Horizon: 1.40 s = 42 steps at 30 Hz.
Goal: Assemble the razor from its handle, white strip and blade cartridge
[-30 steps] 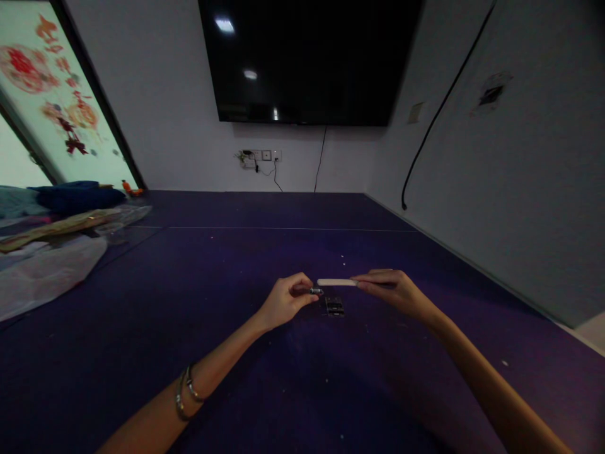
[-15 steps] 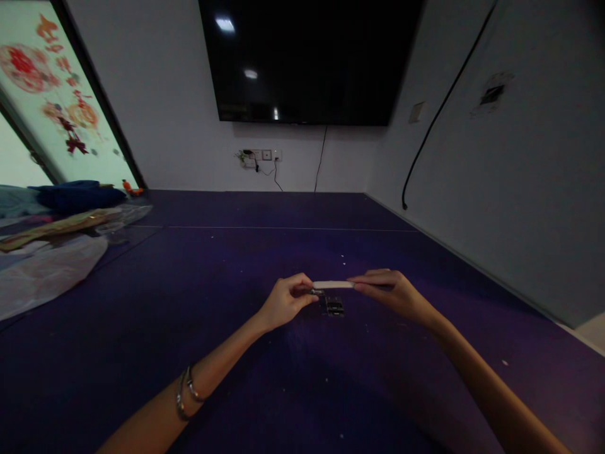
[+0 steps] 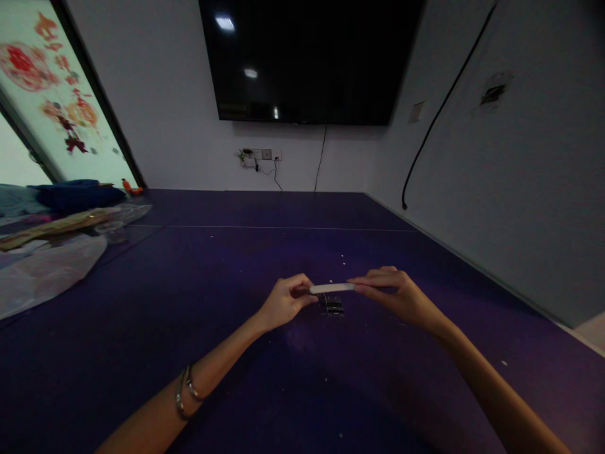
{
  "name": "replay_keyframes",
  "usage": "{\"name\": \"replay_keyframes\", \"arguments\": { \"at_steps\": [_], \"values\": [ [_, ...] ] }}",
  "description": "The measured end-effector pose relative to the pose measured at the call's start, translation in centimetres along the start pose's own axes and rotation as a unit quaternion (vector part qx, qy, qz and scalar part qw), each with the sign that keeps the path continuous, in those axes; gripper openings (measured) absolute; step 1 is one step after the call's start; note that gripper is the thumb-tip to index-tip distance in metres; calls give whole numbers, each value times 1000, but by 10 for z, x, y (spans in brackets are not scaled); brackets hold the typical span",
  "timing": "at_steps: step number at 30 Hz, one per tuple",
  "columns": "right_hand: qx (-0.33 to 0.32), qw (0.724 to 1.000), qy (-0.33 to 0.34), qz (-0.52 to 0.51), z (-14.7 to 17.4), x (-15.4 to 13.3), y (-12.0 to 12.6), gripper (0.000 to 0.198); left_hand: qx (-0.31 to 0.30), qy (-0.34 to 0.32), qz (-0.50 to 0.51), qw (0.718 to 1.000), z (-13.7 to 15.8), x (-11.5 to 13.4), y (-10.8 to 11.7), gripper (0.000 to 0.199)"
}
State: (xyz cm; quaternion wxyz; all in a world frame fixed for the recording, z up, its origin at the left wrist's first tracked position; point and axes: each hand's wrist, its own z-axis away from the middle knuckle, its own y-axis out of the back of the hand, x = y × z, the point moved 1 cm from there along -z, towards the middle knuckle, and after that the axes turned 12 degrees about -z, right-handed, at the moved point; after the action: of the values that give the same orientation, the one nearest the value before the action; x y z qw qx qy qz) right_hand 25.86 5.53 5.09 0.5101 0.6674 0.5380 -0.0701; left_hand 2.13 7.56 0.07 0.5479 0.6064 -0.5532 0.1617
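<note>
A thin white slab (image 3: 333, 288), seen nearly edge-on, is held between my two hands above the purple surface. Its left end sits at the fingertips and thumb of my left hand (image 3: 287, 298). My right hand (image 3: 396, 291) pinches the opposite end between thumb and fingers. What kind of thing the slab is, I cannot make out. Just below it lies a small dark flat piece (image 3: 335, 307) with paler markings, partly covered from view by the slab and my left thumb.
The purple surface (image 3: 236, 353) carries scattered white specks. At the left lie dark blue cloth (image 3: 85, 195) and crumpled clear plastic (image 3: 51, 274). A television (image 3: 312, 63) hangs on the far wall above sockets (image 3: 266, 154); a black cable (image 3: 437, 116) runs down the right wall.
The slab has tipped slightly, its left end now a little lower. A small dark bit seen beneath that end earlier is now mostly hidden. Both hands stay nearly in place.
</note>
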Motion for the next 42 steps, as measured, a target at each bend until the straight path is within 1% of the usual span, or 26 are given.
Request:
{"name": "replay_keyframes", "arguments": {
  "at_steps": [2,6,11,15,17,21,26,31,36,40,42],
  "values": [
    [2,1000,2,3,0,0,0,25,-4,0,4,1000,0,2,0,10],
    [28,1000,-9,2,0,4,1,25,-10,5,6,1000,1,6,1,11],
    [-6,1000,-11,-17,0,5,1,27,12,-5,-19,1000,0,5,2,10],
    [18,999,-24,-23,0,8,3,27,1,-1,2,1000,0,4,1,11],
    [11,999,-24,-27,0,8,4,26,-2,2,8,1000,0,5,1,11],
    [-20,999,-15,-34,0,8,5,26,8,1,-13,1000,0,5,3,9],
    [-3,999,-29,-29,0,10,7,26,0,-1,-9,1000,1,4,4,10],
    [-29,998,-12,-55,1,10,8,27,12,-3,-17,1000,1,4,5,11],
    [-8,998,-33,-53,1,14,10,25,4,13,8,1000,1,4,4,12],
    [-23,998,-19,-59,0,13,9,23,8,13,9,1000,1,4,4,13],
    [-24,998,-23,-62,0,14,8,23,7,12,6,1000,1,4,4,13]
  ]
}}
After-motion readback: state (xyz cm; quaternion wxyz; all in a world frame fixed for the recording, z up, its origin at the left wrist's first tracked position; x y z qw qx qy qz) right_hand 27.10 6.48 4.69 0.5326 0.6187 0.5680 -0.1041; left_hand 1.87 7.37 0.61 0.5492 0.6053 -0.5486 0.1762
